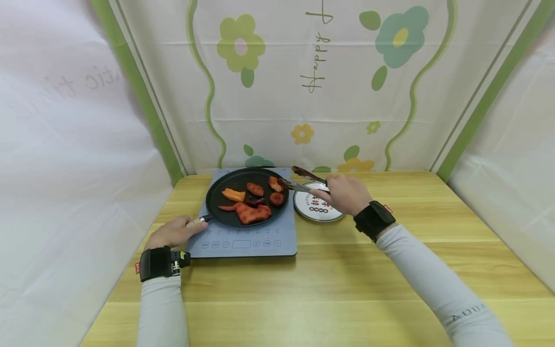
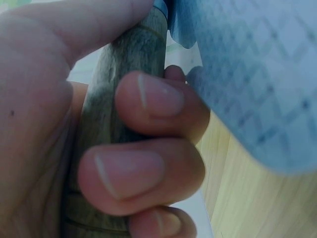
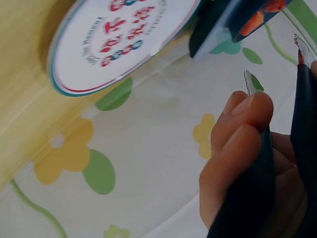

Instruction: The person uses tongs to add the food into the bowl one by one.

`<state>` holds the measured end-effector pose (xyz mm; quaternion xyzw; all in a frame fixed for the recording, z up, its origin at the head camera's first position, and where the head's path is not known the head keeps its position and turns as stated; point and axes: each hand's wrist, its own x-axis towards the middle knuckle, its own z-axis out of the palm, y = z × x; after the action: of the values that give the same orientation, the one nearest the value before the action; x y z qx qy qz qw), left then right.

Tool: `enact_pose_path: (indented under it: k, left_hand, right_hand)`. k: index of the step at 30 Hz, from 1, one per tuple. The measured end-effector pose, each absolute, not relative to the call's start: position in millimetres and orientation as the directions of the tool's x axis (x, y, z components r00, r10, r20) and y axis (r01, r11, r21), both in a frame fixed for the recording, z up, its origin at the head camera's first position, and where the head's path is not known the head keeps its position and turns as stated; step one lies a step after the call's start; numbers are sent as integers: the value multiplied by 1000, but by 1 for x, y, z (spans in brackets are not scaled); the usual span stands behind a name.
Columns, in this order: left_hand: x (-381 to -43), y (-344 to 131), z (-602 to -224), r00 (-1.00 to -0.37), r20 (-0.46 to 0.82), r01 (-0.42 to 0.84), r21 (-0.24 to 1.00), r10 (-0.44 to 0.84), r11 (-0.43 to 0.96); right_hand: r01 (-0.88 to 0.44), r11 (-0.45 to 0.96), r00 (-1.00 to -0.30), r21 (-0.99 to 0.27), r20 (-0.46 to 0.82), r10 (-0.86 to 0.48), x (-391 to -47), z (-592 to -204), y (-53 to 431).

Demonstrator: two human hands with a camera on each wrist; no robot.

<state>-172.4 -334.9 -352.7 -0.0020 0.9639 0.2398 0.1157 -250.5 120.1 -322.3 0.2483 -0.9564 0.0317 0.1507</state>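
Note:
My left hand (image 1: 172, 232) grips the wooden handle (image 2: 130, 57) of a flat black frying pan (image 1: 236, 182). In the pan lie an orange piece (image 1: 234, 194), a large reddish piece (image 1: 248, 213), a browned oval piece (image 1: 255, 189), a dark piece (image 1: 254, 201) and a round brown piece (image 1: 277, 198). My right hand (image 1: 349, 194) holds a pair of tongs (image 1: 305, 187), spread apart over the pan's right edge. One tip is by an orange-red piece (image 1: 275, 183); whether it touches is unclear. Beneath the tongs is a round white plate (image 1: 302, 201) with red print.
The pan stands on a grey-blue induction cooker (image 1: 277, 236), its control panel towards me. Both stand on a wooden table (image 1: 269, 308). Printed white curtains (image 1: 277, 96) enclose the back and both sides.

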Motion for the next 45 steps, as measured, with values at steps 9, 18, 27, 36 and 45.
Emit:
enact_pose_path:
  k: [9,18,27,36,45]
  left_hand:
    - [-172,-336,-354,-973,-225,-57,460,54,886]
    - [-173,-335,-355,-974,-222,-58,463,53,885]
    - [-174,-336,-357,-972,-232,-65,460,49,885]
    - [-174,-336,-358,-973,-226,-72,470,41,880]
    - [-173,-335,-357,-975,-220,-69,469,41,880]
  right_hand:
    - [-448,894,-841,26,327,-431,-249,-343,140]
    - [-384,923,-893,19,246,-377,-248,-357,153]
    - [-360,933,-900,23,257,-353,-250,-376,164]
    - [-296,955,-925,20,243,-292,-252,-395,169]
    - [-279,960,-924,20,265,-274,-254,-410,171]
